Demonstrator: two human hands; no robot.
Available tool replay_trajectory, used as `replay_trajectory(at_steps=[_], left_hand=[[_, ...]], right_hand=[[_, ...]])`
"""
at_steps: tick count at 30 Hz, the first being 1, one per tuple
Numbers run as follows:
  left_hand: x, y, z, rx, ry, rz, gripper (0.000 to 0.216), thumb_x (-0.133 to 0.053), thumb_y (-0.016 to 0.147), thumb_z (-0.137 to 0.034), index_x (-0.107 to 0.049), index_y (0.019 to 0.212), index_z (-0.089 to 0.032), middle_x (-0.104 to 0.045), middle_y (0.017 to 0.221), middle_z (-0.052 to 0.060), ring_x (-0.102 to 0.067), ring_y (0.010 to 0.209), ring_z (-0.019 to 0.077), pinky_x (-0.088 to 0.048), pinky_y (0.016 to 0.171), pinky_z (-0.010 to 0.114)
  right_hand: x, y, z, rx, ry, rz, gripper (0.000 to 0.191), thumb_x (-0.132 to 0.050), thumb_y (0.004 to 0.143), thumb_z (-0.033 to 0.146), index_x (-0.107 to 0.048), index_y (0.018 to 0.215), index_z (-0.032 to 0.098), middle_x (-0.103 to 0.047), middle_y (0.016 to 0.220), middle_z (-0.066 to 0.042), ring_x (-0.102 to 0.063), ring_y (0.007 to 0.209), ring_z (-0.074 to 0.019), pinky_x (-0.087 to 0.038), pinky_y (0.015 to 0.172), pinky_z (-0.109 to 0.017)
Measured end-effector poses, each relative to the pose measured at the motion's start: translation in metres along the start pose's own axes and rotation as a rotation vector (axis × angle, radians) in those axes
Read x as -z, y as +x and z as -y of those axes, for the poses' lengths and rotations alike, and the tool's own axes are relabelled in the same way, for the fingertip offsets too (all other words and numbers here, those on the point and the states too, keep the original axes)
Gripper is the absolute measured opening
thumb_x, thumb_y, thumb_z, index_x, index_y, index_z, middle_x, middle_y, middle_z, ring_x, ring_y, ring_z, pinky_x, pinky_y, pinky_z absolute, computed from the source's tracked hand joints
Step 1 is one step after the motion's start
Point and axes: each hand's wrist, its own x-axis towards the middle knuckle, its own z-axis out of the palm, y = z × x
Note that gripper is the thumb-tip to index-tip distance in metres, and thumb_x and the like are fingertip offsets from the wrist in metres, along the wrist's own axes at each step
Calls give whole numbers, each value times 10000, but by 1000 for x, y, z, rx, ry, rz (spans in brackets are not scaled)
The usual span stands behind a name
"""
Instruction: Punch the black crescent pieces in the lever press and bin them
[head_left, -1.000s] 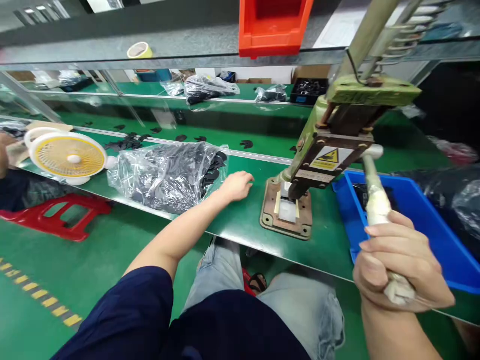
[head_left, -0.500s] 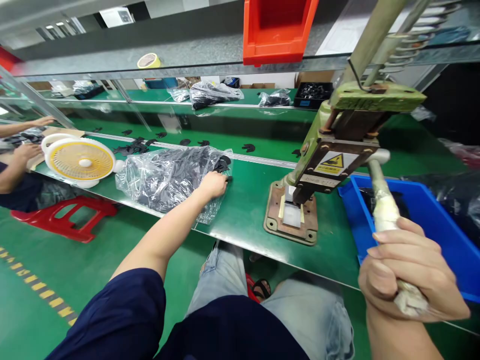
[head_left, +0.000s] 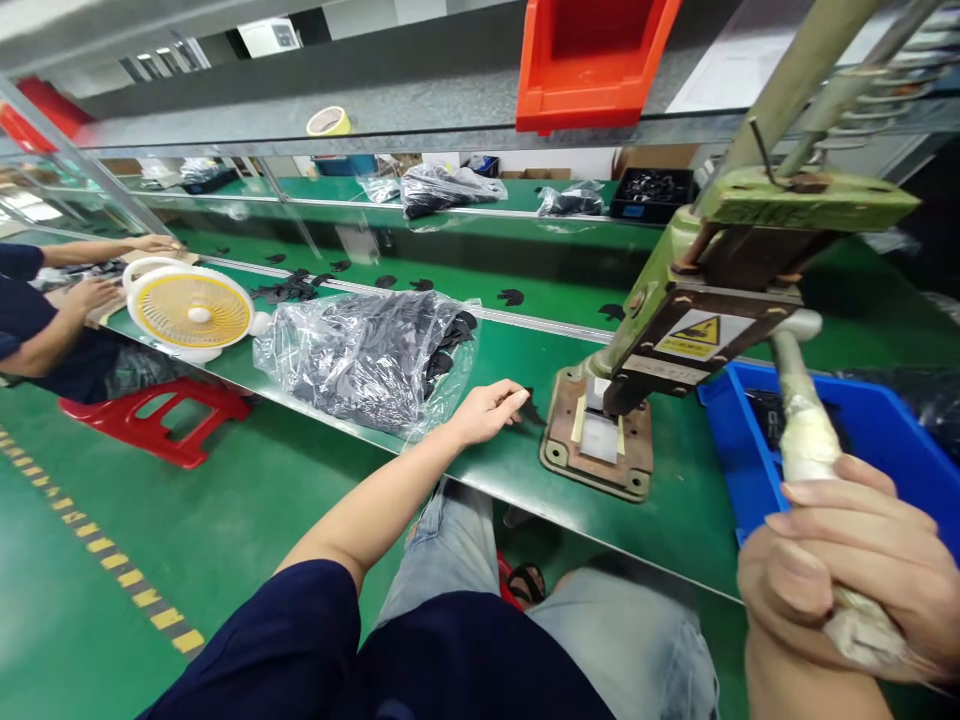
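Note:
Between the thumb and fingers of my left hand (head_left: 489,412) is a small flat black part (head_left: 531,408), held just left of the press base (head_left: 559,455). My right hand (head_left: 847,560) is wrapped round the taped lever handle (head_left: 808,435) of the green hand press (head_left: 694,290). A pale block (head_left: 600,438) sits on the base under the press ram. Behind my left hand lies a clear plastic bag (head_left: 360,360) full of black parts, its mouth facing right.
A blue bin (head_left: 731,450) stands right of the press. A white and yellow fan (head_left: 193,312) is left of the bag. Black parts (head_left: 511,297) lie spaced along the belt behind. Above hangs a shelf with an orange bin (head_left: 585,110). A co-worker's hands (head_left: 94,295) are at far left.
My left hand has moved right, from the bag's mouth toward the press, carrying a black part. My right hand stays on the lever. The view has shifted slightly left.

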Motion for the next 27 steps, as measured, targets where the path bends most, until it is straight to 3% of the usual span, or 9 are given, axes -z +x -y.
replay_trajectory(at_steps=[5, 8, 11, 16, 21, 27], left_hand=[[-24, 13, 1, 64, -265, -101, 434, -855, 811, -448, -594, 1041, -189, -645, 848, -34, -663, 609, 78, -556, 622, 219], [-34, 19, -3, 118, -352, -90, 534, -902, 763, -365, -547, 1127, -200, -618, 790, -71, -637, 557, 73, -544, 567, 208], [-40, 25, -11, 194, -385, -29, 470, -917, 759, -345, -588, 1041, -161, -641, 719, -58, -618, 532, 69, -515, 540, 191], [-58, 42, -26, 313, -343, 105, 377, -895, 816, -378, -607, 846, -136, -695, 671, -1, -601, 490, 66, -485, 506, 182], [-76, 60, -38, 359, -230, 136, 325, -835, 894, -355, -586, 831, -154, -662, 575, -11, -611, 463, 84, -478, 480, 178], [-84, 72, -39, 406, -103, 201, 337, -819, 903, -346, -536, 830, -179, -650, 544, -11, -617, 442, 106, -486, 466, 186]], right_hand=[[6, -1, 5, -7, -13, 63, 435, -773, 769, 365, -456, 510, 219, -639, 565, 64, -699, 626, -174, -621, 847, -536], [8, 0, 12, -27, -34, 91, 399, -768, 779, 362, -480, 541, 220, -647, 593, 70, -711, 671, -177, -620, 883, -543], [10, 3, 22, -89, -39, 157, 336, -743, 802, 341, -513, 589, 222, -651, 635, 72, -716, 721, -169, -606, 954, -544], [12, 8, 33, -122, -62, 248, 204, -673, 832, 278, -552, 675, 230, -651, 695, 69, -713, 799, -160, -574, 1029, -552], [14, 10, 33, -97, -61, 261, 182, -667, 823, 252, -556, 680, 229, -642, 681, 58, -697, 777, -165, -581, 998, -564], [15, 8, 33, -104, -59, 284, 156, -654, 838, 244, -567, 708, 239, -649, 709, 63, -706, 810, -160, -577, 1021, -568]])
